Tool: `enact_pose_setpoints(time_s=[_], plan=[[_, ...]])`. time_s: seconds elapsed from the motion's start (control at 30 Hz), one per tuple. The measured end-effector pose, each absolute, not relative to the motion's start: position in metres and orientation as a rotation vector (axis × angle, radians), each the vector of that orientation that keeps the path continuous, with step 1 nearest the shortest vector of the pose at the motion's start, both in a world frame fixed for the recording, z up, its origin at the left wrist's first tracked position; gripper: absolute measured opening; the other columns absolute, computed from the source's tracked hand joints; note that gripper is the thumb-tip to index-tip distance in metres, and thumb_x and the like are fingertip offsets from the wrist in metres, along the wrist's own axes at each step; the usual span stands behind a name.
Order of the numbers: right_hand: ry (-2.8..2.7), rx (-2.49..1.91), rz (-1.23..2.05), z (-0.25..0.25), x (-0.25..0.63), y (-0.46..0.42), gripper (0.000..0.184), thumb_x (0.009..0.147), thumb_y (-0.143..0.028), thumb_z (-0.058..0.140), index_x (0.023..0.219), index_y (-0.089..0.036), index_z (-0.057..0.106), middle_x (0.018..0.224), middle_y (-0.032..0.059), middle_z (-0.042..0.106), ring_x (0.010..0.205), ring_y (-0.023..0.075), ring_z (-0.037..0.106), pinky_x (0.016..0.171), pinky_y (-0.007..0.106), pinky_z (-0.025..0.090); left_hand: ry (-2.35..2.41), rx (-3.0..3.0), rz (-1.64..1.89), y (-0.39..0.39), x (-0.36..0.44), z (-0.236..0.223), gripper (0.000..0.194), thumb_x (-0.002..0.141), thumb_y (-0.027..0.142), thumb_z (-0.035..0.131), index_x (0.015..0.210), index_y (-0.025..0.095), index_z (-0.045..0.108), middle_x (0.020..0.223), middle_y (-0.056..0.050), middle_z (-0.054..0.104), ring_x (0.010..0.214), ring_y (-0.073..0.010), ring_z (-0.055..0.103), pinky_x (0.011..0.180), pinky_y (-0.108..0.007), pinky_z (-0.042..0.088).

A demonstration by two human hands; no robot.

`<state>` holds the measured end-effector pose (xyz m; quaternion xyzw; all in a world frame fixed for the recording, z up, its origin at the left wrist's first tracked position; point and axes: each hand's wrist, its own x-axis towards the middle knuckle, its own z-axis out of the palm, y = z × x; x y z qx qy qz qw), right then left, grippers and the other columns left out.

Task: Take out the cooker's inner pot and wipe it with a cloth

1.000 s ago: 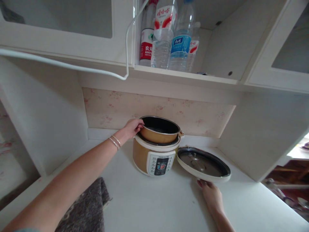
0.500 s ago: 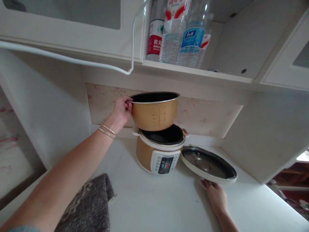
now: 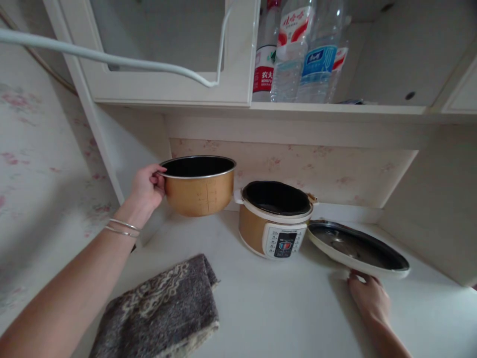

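My left hand pinches the rim of a gold inner pot with a black inside, holding it in the air left of the pressure cooker. The cooker body is gold and white with a front control panel, and its dark cavity is uncovered. On the right, my right hand grips the near edge of the cooker's round lid, whose dark inner side faces up. Part of that grip is hidden beneath the lid.
A folded grey-brown patterned cloth lies at the front left of the white counter. Plastic bottles stand in the cupboard above. A white cable hangs across the cupboard front at upper left.
My left hand has carried the inner pot left, from above the cooker to beside it. My right hand still holds the lid. The view has shifted to the left.
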<state>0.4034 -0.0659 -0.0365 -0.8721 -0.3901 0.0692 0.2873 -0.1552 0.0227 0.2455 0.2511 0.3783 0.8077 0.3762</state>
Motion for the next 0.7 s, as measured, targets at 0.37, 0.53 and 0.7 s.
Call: enact_pose_setpoints(time_s=[0.37, 0.53, 0.7], plan=[[-1.109, -2.194, 0.183, -0.038, 0.388, -0.078, 0.045, 0.074, -0.042, 0.040, 0.100, -0.019, 0.069, 0.111, 0.0122, 0.064, 0.091, 0.0274, 0.063, 0.080, 0.036, 0.045, 1.162, 0.538, 2.078, 0.024, -0.194, 0.141, 0.026, 0.048, 0.002, 0.067, 0.055, 0.016, 0.046, 0.041, 0.009, 0.039, 0.039, -0.0031, 0.036, 0.039, -0.012, 0.034], [-1.230, -2.081, 0.293, -0.041, 0.356, -0.089, 0.044, 0.075, -0.050, 0.043, 0.097, -0.021, 0.068, 0.102, 0.0083, 0.067, 0.083, 0.0247, 0.065, 0.074, 0.034, 0.047, 1.201, 0.484, 2.070, 0.041, -0.190, 0.093, 0.026, 0.047, 0.005, 0.067, 0.060, 0.017, 0.047, 0.041, 0.010, 0.043, 0.039, -0.0044, 0.041, 0.042, -0.015, 0.037], [-1.688, -1.745, 0.419, -0.036, 0.269, -0.112, 0.034, 0.087, -0.044, 0.040, 0.089, -0.021, 0.065, 0.103, 0.0079, 0.065, 0.077, 0.0189, 0.063, 0.074, 0.030, 0.050, 1.191, 0.491, 2.037, 0.054, -0.185, 0.070, 0.026, 0.048, 0.007, 0.065, 0.063, 0.018, 0.047, 0.039, 0.011, 0.042, 0.038, -0.0046, 0.040, 0.041, -0.015, 0.036]])
